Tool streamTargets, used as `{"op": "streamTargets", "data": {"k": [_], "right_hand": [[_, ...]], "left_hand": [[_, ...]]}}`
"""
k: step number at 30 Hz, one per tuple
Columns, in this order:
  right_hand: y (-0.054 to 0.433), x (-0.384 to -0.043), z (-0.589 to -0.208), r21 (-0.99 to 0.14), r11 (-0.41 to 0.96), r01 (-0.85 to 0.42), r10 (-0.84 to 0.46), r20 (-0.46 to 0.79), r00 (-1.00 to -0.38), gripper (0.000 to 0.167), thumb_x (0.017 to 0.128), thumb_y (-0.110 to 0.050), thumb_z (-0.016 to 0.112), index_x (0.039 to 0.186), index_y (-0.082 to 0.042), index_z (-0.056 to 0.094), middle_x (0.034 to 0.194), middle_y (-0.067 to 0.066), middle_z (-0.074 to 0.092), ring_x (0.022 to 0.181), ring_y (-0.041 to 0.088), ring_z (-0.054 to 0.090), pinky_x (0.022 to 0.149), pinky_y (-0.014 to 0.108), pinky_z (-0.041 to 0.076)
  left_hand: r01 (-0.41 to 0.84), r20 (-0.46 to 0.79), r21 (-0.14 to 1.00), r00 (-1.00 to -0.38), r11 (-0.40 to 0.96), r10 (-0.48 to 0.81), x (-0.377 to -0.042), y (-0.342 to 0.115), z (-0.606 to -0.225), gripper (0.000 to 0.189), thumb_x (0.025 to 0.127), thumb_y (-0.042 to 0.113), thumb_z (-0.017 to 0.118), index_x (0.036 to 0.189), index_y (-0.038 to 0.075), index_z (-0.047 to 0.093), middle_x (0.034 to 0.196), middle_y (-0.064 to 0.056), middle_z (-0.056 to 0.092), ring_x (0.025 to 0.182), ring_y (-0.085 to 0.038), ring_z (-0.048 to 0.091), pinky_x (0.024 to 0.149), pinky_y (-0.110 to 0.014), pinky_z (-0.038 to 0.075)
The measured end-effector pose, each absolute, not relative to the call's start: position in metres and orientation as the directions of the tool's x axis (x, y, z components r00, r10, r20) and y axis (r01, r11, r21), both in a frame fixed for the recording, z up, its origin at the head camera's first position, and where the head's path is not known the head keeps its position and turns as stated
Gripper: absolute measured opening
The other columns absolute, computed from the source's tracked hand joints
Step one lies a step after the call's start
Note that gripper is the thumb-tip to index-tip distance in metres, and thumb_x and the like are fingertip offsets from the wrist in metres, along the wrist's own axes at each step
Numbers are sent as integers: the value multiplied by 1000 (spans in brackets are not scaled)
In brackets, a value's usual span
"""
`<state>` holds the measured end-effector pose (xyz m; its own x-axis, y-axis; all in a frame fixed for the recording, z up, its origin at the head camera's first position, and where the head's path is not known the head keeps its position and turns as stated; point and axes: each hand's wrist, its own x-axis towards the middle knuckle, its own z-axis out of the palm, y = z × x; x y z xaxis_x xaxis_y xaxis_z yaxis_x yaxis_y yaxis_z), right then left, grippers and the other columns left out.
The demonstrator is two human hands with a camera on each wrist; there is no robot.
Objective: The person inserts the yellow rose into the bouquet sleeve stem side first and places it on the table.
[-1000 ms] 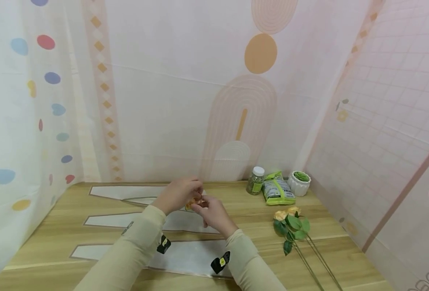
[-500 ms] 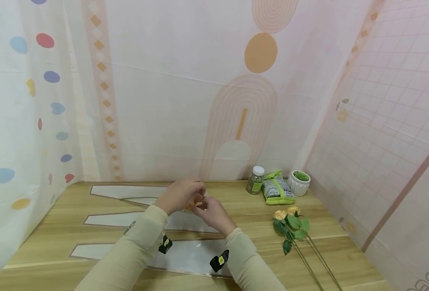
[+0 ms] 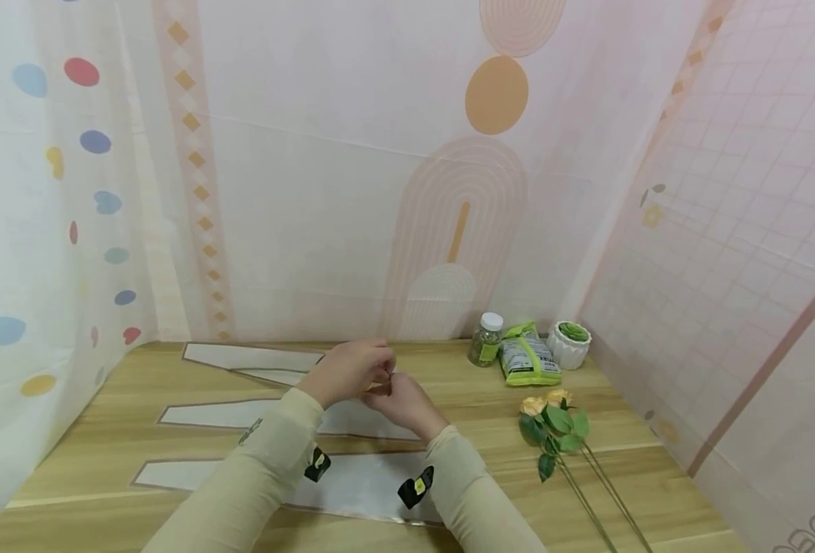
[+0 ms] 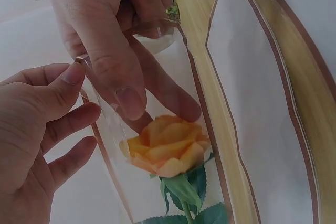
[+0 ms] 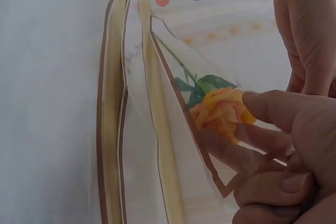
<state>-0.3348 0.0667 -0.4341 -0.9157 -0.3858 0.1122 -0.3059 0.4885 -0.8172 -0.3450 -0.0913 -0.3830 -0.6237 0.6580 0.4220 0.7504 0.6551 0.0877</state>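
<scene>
A clear, brown-edged flower sleeve (image 4: pixel 118 153) with an orange-yellow rose (image 4: pixel 168 145) inside is between my hands. Its green stem (image 5: pixel 176 56) runs down to the sleeve's narrow end. My left hand (image 3: pixel 348 372) pinches the sleeve's rim between thumb and fingertips, its other fingers spread loosely. At the opening, my right hand (image 3: pixel 407 403) grips the sleeve, the thumb in front and fingers seen through the film near the petals. In the head view the hands hide most of the bloom.
Two more brown-edged sleeves (image 3: pixel 207 413) lie flat on the wooden table (image 3: pixel 103 430), nearer to me. On the right are two yellow roses (image 3: pixel 545 415). Behind them stand a white-lidded jar (image 3: pixel 485 340), a green packet (image 3: pixel 528 357) and a white potted plant (image 3: pixel 568 347).
The held sleeve's narrow end has shifted slightly right. The bloom, partly visible between the hands earlier, is now mostly covered. Both hands have shifted only slightly and stay close together.
</scene>
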Motion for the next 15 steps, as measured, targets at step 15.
{"op": "streamTargets", "data": {"k": [15], "right_hand": [[71, -342, -435, -878, 416, -236, -392, 61, -918, 23, 105, -20, 55, 115, -9, 72, 113, 2, 70, 99, 15, 59, 86, 39, 48]], "left_hand": [[777, 498, 88, -576, 624, 648, -345, -95, -388, 32, 91, 13, 77, 121, 13, 67, 108, 0, 63, 93, -17, 65, 81, -34, 54]]}}
